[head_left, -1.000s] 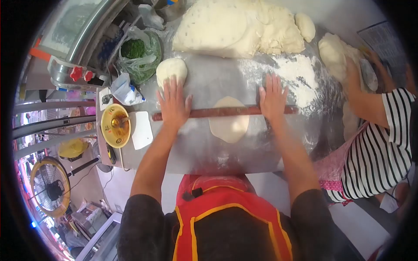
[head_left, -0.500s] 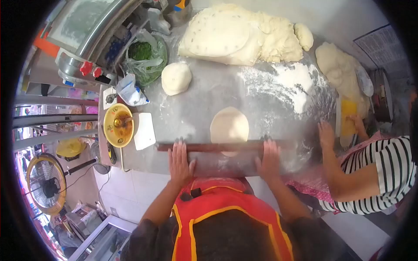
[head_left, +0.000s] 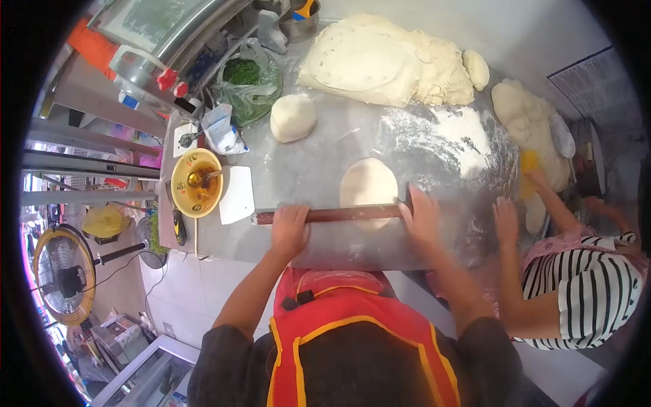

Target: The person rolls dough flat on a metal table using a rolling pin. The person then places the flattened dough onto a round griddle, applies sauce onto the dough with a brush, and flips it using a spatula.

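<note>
A dark red rolling pin [head_left: 352, 214] lies crosswise over the lower part of a flat oval piece of dough [head_left: 368, 183]. My left hand [head_left: 291, 229] is closed round the pin near its left end. At the other end, my right hand [head_left: 421, 216] rests on the pin with its fingers spread and the thumb apart. A round ball of dough [head_left: 293, 118] sits farther up on the grey worktop [head_left: 325, 156]. White flour [head_left: 461, 139] is scattered to the right of the flat piece.
A large dough mass [head_left: 366, 61] is at the back. Left stand a yellow bowl [head_left: 196, 183], a white board [head_left: 237, 195] and a bag of greens [head_left: 244, 74]. At right, a co-worker in a striped top [head_left: 597, 298] holds something yellow by more dough [head_left: 522, 112].
The pin, first across the flat dough's middle, came toward me and is now slightly farther away again. My left hand has closed round it. The co-worker's hands moved from the dough to the table edge.
</note>
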